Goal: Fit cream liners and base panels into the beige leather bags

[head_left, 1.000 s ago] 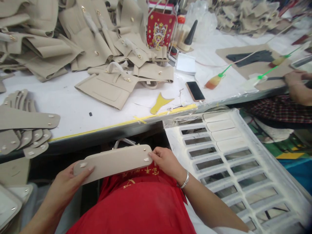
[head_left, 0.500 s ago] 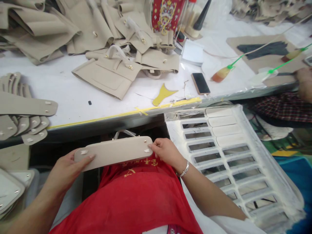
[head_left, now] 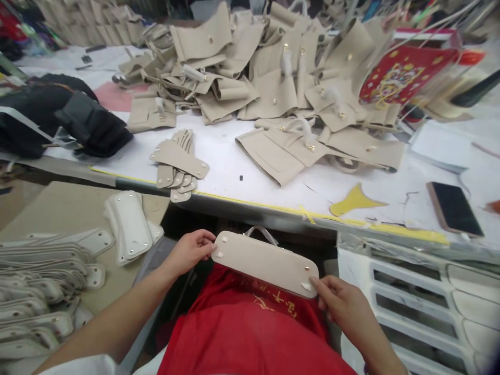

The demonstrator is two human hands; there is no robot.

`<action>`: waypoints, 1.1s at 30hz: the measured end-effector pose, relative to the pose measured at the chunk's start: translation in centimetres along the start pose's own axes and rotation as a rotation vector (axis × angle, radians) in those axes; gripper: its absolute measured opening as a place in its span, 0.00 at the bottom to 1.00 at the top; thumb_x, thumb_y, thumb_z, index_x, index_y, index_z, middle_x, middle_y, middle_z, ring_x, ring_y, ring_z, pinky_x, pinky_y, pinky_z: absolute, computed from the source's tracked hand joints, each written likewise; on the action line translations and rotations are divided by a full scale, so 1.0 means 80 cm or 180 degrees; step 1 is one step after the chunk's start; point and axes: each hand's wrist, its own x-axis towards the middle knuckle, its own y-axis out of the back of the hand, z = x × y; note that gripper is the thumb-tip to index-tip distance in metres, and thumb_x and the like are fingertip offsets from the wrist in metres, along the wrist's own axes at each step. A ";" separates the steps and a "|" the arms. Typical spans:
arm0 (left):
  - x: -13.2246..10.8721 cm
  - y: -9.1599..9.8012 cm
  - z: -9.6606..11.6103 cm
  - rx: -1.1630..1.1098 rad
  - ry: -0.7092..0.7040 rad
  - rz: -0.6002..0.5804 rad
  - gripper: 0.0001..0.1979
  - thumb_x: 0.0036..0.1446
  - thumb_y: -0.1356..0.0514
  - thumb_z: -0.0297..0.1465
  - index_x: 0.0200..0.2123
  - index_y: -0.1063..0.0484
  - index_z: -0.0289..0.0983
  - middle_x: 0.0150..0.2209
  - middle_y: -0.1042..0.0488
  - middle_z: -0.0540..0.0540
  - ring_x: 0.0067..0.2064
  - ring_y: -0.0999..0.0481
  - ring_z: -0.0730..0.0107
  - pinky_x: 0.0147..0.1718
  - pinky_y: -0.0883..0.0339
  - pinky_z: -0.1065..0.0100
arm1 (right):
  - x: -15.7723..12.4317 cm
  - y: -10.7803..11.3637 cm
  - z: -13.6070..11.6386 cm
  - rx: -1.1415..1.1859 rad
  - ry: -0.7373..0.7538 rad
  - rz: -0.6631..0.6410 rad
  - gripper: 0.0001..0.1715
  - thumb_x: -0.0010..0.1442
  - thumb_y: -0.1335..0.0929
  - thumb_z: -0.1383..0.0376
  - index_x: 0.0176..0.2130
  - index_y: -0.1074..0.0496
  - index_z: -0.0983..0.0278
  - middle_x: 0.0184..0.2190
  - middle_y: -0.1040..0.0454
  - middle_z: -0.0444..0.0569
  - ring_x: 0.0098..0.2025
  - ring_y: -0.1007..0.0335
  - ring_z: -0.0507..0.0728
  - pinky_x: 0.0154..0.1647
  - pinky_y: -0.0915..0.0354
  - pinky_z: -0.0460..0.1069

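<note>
A long beige leather panel (head_left: 260,260) with rounded ends is stretched between my hands above a red apron (head_left: 250,333). Small white tabs sit near both ends, and one bare metal stud shows at the right end. My left hand (head_left: 191,253) pinches the left end between thumb and fingers. At the lower right corner my right hand (head_left: 344,302) grips the edge, its thumb beside a white tab. Behind the panel's far edge rises a plastic-wrapped handle (head_left: 263,233); what joins it to the panel is hidden.
Beige bag pieces (head_left: 269,78) heap up on the white table (head_left: 226,151). Stacked beige strips (head_left: 179,161), a yellow scraper (head_left: 357,200) and a phone (head_left: 455,208) lie near its front edge. Pale panels (head_left: 130,226) are at left, a slotted white rack (head_left: 414,302) at right.
The view has swung left. My left hand has slid from over the panel's face to its left end, baring both tabs there. The panel now slopes down to the right.
</note>
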 end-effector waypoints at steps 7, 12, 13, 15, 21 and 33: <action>0.003 0.003 -0.004 -0.0565 -0.0181 0.0199 0.16 0.46 0.37 0.35 0.37 0.32 0.33 0.26 0.29 0.50 0.27 0.30 0.74 0.27 0.36 0.73 | -0.004 -0.002 -0.010 0.0200 -0.0161 -0.0024 0.24 0.53 0.37 0.46 0.22 0.36 0.63 0.15 0.33 0.42 0.14 0.41 0.48 0.16 0.46 0.44; 0.011 0.002 -0.014 -0.0677 -0.0069 0.0173 0.15 0.45 0.36 0.33 0.35 0.32 0.32 0.25 0.29 0.51 0.26 0.31 0.75 0.26 0.37 0.73 | -0.003 -0.004 -0.015 0.0280 -0.0194 0.0024 0.24 0.51 0.36 0.46 0.21 0.36 0.63 0.14 0.33 0.43 0.14 0.43 0.48 0.15 0.47 0.44; 0.013 0.002 -0.015 -0.0657 -0.0057 0.0160 0.14 0.45 0.36 0.33 0.35 0.32 0.32 0.25 0.29 0.51 0.26 0.31 0.75 0.26 0.37 0.73 | -0.003 -0.004 -0.016 0.0323 -0.0212 0.0023 0.24 0.51 0.35 0.46 0.21 0.36 0.63 0.14 0.33 0.43 0.14 0.43 0.48 0.15 0.47 0.44; 0.015 0.003 -0.015 -0.0567 -0.0073 0.0114 0.14 0.45 0.37 0.33 0.34 0.32 0.32 0.25 0.30 0.51 0.26 0.31 0.76 0.26 0.37 0.73 | -0.005 -0.006 -0.019 0.0425 -0.0245 0.0026 0.23 0.51 0.35 0.47 0.21 0.36 0.64 0.15 0.33 0.42 0.14 0.44 0.47 0.16 0.48 0.43; 0.021 0.010 -0.010 -0.0123 -0.0208 0.0018 0.11 0.44 0.38 0.31 0.33 0.32 0.33 0.23 0.31 0.53 0.25 0.33 0.76 0.25 0.39 0.74 | -0.005 -0.007 -0.019 0.0524 -0.0315 0.0058 0.24 0.50 0.34 0.47 0.22 0.36 0.64 0.15 0.34 0.42 0.14 0.45 0.47 0.16 0.50 0.43; 0.033 0.018 -0.021 0.0415 -0.0512 -0.0113 0.11 0.44 0.40 0.30 0.35 0.33 0.35 0.24 0.28 0.51 0.25 0.30 0.72 0.24 0.38 0.72 | -0.002 -0.007 -0.019 0.0220 -0.0414 -0.0053 0.25 0.50 0.34 0.45 0.23 0.34 0.64 0.16 0.33 0.44 0.15 0.42 0.49 0.16 0.45 0.44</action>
